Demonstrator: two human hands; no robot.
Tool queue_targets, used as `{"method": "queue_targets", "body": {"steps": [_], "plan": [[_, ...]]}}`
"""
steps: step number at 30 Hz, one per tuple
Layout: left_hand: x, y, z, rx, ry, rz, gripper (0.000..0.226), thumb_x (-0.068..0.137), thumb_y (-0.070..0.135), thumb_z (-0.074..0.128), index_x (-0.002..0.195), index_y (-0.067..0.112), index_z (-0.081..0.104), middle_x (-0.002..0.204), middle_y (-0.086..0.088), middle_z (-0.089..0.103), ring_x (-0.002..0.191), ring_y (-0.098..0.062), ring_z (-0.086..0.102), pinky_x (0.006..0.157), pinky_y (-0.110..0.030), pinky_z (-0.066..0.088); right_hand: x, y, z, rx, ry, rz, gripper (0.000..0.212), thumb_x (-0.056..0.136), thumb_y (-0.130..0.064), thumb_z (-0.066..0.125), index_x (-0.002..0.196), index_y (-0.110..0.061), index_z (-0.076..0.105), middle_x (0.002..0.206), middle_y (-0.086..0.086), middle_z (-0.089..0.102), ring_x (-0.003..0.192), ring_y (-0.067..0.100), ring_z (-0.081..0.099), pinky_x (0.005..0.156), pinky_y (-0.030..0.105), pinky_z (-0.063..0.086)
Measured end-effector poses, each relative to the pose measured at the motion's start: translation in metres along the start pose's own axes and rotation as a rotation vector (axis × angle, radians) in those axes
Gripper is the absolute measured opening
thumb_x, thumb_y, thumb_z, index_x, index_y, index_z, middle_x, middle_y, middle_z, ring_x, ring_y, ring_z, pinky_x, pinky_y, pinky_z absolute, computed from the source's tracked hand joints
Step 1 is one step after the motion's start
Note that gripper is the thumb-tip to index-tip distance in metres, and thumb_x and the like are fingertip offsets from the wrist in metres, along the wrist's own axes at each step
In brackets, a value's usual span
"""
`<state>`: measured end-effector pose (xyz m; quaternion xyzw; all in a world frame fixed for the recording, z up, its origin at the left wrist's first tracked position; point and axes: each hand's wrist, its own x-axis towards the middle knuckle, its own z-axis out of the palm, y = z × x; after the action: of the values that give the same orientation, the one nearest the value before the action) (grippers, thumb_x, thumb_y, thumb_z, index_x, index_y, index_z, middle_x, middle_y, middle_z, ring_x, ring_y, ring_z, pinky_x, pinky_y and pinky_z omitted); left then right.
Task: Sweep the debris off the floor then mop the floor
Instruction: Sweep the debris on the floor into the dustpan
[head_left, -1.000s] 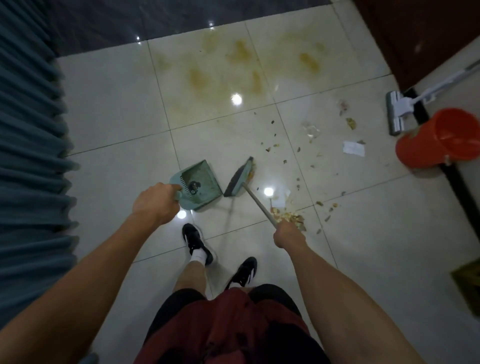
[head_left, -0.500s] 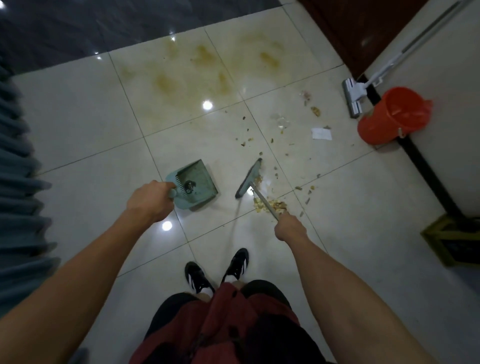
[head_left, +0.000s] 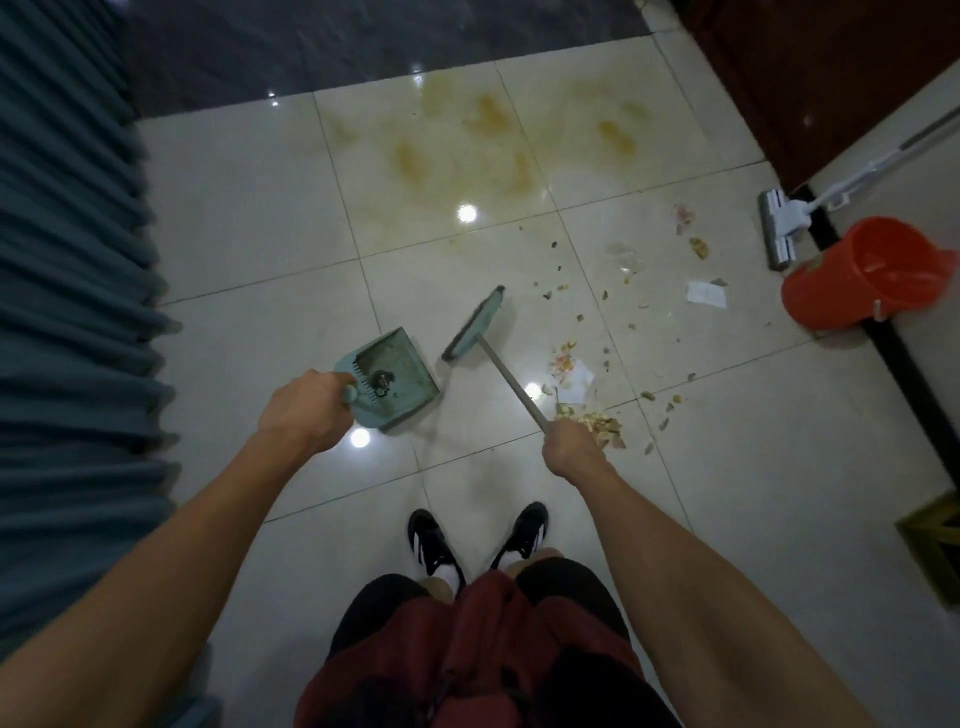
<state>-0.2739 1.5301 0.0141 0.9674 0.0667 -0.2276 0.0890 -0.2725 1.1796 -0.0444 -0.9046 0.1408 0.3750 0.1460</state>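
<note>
Sweeping is underway on the glossy cream tiled floor (head_left: 249, 249), with the teal plastic dustpan (head_left: 393, 379) serving as the landmark. The left hand (head_left: 304, 413) is gripping the dustpan's short handle, fingers curled around it, and is holding the pan low with a dark clump already lying in its tray. Just right of the dustpan, the teal-headed broom with a thin grey metal shaft (head_left: 475, 325) is hanging tilted; the right hand (head_left: 571, 449) is clamping the shaft's near end.

Further right of the dustpan, scattered debris (head_left: 592, 423) is lying loose: pale food scraps, small crumbs and a white paper scrap (head_left: 705, 294). It is probably light and dry, so gentle strokes should gather it without flicking; the paper may skid on the slick tile. Beyond the dustpan, yellowish stains (head_left: 493, 119) are waiting for mopping. Far right of it, a white flat mop (head_left: 782, 226) is leaning beside an orange plastic bucket (head_left: 857, 275); taking the mop mid-shaft looks best.
</note>
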Motion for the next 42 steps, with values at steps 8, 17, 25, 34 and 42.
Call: {"method": "queue_targets", "body": {"steps": [8,17,25,34,42], "plan": [[-0.011,0.006,0.017,0.085,-0.032,-0.081,0.032,0.086,0.023,0.052,0.114,0.027,0.067,0.099,-0.009,0.069,0.080,-0.030,0.066,0.070,-0.036,0.056,0.015,-0.001,0.010,-0.119,-0.070,-0.091,0.030,0.100,-0.017,0.047,0.126,-0.009,0.058,0.119,0.012,0.063,0.105,0.030,0.064,0.087,0.037,0.055],[-0.015,0.119,0.039,0.118,-0.075,-0.047,0.031,0.088,0.021,0.054,0.116,0.024,0.066,0.101,-0.010,0.068,0.083,-0.031,0.066,0.074,-0.039,0.058,0.014,0.122,-0.014,-0.231,-0.102,0.043,0.031,0.096,-0.011,0.051,0.126,-0.011,0.058,0.120,0.009,0.062,0.103,0.025,0.063,0.073,0.032,0.048],[0.003,0.236,0.061,0.099,-0.091,0.092,0.041,0.086,0.023,0.055,0.124,0.034,0.065,0.103,-0.004,0.070,0.085,-0.027,0.066,0.071,-0.033,0.053,0.017,0.237,-0.058,-0.245,-0.002,0.149,0.029,0.095,-0.013,0.052,0.122,-0.015,0.060,0.116,0.006,0.065,0.102,0.024,0.066,0.071,0.032,0.044],[0.031,0.291,0.046,0.087,-0.063,0.169,0.028,0.081,0.018,0.059,0.104,0.031,0.070,0.082,0.002,0.065,0.070,-0.022,0.061,0.061,-0.029,0.050,0.027,0.258,-0.087,-0.100,0.041,0.160,0.034,0.094,-0.017,0.052,0.128,-0.013,0.056,0.117,0.008,0.063,0.102,0.026,0.065,0.073,0.032,0.046],[0.073,0.273,0.015,0.189,-0.028,0.238,0.041,0.085,0.022,0.057,0.124,0.033,0.065,0.087,-0.001,0.062,0.069,-0.022,0.059,0.056,-0.028,0.044,0.061,0.201,-0.112,0.021,0.087,0.140,0.031,0.095,-0.016,0.051,0.125,-0.013,0.060,0.117,0.009,0.064,0.102,0.028,0.065,0.073,0.031,0.044]]}}
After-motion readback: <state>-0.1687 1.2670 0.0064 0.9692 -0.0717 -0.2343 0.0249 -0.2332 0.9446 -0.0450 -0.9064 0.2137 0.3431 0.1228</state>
